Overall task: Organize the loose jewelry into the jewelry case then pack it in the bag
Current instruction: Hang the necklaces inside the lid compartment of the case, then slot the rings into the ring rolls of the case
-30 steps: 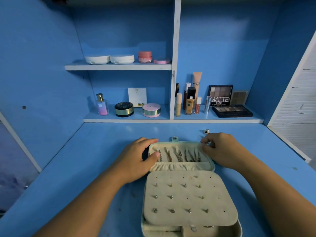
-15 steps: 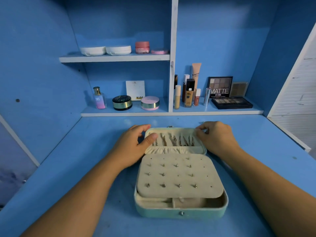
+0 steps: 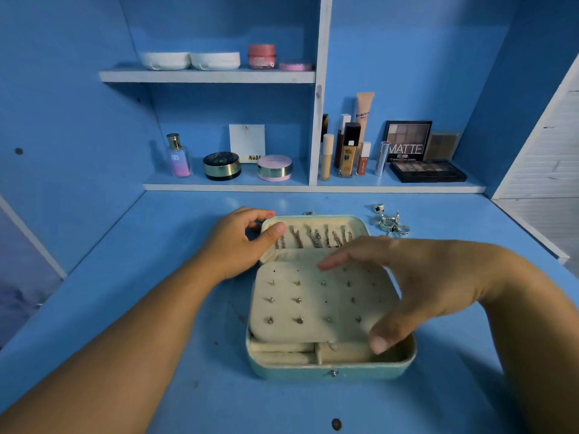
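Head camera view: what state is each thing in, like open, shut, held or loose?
Jewelry case: open, lid laid back.
Earring panel: lying flat in the case, studs pinned in.
Left hand: grips the lid's left edge.
Right hand: open, fingers spread above that panel.
Rings: loose on the desk, right of the case.

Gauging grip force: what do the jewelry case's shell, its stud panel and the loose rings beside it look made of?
Case shell: teal, faintly grainy, matte, probably faux leather; small metal snap in front. Stud panel: cream, soft and matte, velvet-like fabric, though the weave is too small to tell. Loose rings: silvery with bright glints, apparently metal.
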### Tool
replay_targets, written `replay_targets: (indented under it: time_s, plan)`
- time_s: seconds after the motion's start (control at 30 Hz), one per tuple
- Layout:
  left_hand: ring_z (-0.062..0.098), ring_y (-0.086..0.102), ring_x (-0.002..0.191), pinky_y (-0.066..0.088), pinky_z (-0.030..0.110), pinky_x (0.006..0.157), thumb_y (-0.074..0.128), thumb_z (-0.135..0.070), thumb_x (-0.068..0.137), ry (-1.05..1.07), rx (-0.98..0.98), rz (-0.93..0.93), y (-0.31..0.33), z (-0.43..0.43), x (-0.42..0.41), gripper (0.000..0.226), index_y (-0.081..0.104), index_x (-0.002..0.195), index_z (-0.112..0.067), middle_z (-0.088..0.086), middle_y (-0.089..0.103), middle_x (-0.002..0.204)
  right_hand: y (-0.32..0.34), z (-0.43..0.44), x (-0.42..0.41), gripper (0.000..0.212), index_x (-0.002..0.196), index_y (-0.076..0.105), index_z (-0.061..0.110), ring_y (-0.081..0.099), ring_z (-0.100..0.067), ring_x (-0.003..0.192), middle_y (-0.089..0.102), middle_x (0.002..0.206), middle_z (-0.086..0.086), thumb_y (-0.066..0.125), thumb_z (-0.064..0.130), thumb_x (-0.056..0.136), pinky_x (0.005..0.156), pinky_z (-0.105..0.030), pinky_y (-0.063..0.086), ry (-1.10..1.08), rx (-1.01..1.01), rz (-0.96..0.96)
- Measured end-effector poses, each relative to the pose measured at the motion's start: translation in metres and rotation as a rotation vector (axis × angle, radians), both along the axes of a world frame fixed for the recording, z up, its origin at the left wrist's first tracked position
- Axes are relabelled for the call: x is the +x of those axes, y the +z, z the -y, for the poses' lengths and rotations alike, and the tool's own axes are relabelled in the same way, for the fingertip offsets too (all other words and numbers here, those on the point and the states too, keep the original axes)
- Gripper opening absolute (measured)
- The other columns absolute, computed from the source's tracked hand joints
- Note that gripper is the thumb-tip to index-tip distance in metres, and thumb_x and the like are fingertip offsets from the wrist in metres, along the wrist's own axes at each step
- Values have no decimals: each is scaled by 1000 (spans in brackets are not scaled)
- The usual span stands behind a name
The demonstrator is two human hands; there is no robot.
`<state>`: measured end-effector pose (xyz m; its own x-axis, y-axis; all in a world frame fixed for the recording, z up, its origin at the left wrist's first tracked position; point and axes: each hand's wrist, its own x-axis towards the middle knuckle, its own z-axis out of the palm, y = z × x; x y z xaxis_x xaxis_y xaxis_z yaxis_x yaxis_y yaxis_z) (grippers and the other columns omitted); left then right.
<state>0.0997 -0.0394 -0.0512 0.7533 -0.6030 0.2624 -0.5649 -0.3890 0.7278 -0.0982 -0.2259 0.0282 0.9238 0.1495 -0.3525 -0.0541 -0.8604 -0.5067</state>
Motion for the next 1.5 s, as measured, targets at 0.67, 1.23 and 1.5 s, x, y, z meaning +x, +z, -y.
replay_targets:
  time_s: [0.67, 1.23, 1.5]
  plan:
    - [4, 59, 77, 49, 24, 70, 57, -12, 93, 19, -15, -118, 1, 4, 4, 26, 61, 77, -32, -16, 63, 81, -11, 23, 14, 43, 94, 72, 20, 69, -19, 85, 75, 93, -3, 54, 57, 81, 81, -29, 57, -486, 597, 257]
    - [15, 66, 98, 51, 41, 94, 46, -25, 102, 39, -29, -165, 5, 1, 3, 24, 68, 94, -31, -10, 72, 97, -35, 35, 35, 19, 109, 62, 24, 53, 0, 58, 64, 63, 13, 61, 20, 91, 62, -24, 42, -579, 483, 436]
    - [5, 63, 97, 50, 27, 84, 64, -43, 88, -13, -226, -220, 17, 1, -16, 21, 60, 106, -33, -9, 69, 101, -36, 34, 37, 17, 107, 62, 21, 53, -4, 59, 63, 63, 8, 62, 16, 90, 60, -23, 42, -579, 519, 456]
